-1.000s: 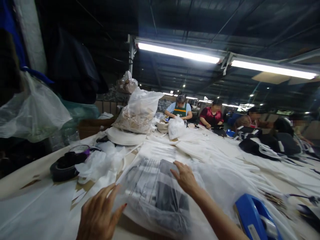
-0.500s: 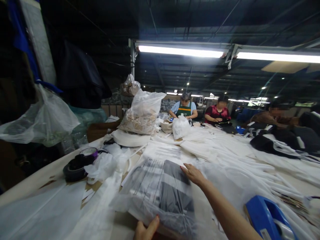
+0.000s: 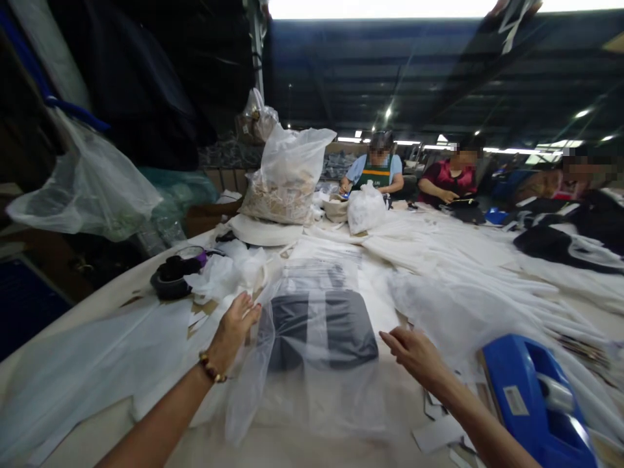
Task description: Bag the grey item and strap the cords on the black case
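A clear plastic bag (image 3: pixel 336 393) lies flat before me, with a dark grey folded fabric item (image 3: pixel 348 325) inside and a pale strip across its middle. Its loose, transparent end spreads toward me and is partly blurred. At the bag's left edge is my left hand (image 3: pixel 231 335), fingers stretched out and a beaded bracelet on the wrist; whether it touches the plastic is unclear. My right hand (image 3: pixel 414 348) hovers just off the right side, fingers loosely bent with nothing visible in them. Printed white sheets (image 3: pixel 322 263) lie beyond the bag.
A blue tape dispenser (image 3: pixel 531 396) stands at right. White fabric strips (image 3: pixel 463 260) cover the table's right side. Black tape rolls (image 3: pixel 170 276) and crumpled plastic (image 3: pixel 234 263) lie left. Behind stand a filled plastic sack (image 3: pixel 287 182) and a small white bag (image 3: pixel 366 208). Several people work across the table.
My left hand has moved from the near edge up to the bag's left side. My right hand has come off the bag's top corner. The bag now lies flatter and straighter; my view has tilted down.
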Available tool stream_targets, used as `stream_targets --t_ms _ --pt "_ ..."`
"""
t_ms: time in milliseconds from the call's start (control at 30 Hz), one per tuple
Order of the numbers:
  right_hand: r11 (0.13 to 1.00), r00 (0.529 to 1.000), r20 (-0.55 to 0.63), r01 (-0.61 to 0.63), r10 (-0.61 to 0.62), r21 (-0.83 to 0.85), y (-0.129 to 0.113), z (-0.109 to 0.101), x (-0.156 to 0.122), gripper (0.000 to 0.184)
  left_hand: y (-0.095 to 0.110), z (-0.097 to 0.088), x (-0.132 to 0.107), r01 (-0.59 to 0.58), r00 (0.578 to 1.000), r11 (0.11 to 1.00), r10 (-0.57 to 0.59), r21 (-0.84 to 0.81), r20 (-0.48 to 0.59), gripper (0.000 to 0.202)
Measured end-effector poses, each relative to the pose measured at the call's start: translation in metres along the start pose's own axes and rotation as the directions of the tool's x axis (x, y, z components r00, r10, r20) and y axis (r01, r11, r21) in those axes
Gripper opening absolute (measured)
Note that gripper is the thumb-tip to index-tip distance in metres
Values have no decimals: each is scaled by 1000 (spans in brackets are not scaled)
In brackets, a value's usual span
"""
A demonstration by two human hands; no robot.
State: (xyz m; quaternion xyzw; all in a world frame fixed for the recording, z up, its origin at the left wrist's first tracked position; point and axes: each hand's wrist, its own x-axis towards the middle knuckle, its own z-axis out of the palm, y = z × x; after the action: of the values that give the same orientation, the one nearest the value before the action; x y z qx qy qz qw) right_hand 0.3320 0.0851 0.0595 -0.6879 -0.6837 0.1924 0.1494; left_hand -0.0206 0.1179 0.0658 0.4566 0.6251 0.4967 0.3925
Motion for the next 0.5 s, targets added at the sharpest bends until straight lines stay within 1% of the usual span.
stream_targets --t_ms 33,67,100,133,167,200,233,267,300,333,400,467,500 --pt "1000 997 -75 9 -7 23 2 4 -18 44 -1 -12 -5 -57 998 996 56 65 12 61" --pt "998 987 -158 46 -38 44 4 8 -35 41 -3 -24 -15 -143 989 978 138 150 42 57" --pt "989 957 -267 135 -113 63 5 13 -52 37 -4 -36 -27 -305 952 907 281 292 123 51" --pt "968 914 -344 246 -216 45 5 20 -67 33 -6 -47 -40 -532 846 743 485 407 221 48" --pt "938 864 -389 346 -321 -7 5 27 -79 31 -8 -56 -54 -711 693 514 624 480 360 51" --pt "903 814 -406 423 -416 -76 3 36 -89 35 -10 -62 -68 -814 544 284 680 507 492 56" --pt "872 779 -397 465 -485 -153 2 46 -95 44 -13 -64 -81 -853 440 117 683 508 583 59" --pt "851 756 -391 476 -525 -224 0 56 -98 51 -16 -62 -91 -856 392 18 675 517 625 57" --pt "843 746 -394 463 -537 -272 -2 66 -99 54 -20 -56 -99 -844 368 -33 690 535 623 52" --pt "848 742 -412 441 -529 -295 -3 76 -98 50 -24 -48 -104 -824 365 -46 718 565 592 47" --pt "861 731 -456 426 -509 -278 -2 91 -94 40 -33 -28 -108 -780 362 -53 774 623 519 38" --pt "859 716 -478 459 -510 -228 3 99 -92 35 -41 -10 -106 -749 354 -67 801 659 483 31" --pt "848 705 -479 484 -523 -215 7 101 -93 33 -44 -4 -104 -735 350 -74 810 675 471 31"
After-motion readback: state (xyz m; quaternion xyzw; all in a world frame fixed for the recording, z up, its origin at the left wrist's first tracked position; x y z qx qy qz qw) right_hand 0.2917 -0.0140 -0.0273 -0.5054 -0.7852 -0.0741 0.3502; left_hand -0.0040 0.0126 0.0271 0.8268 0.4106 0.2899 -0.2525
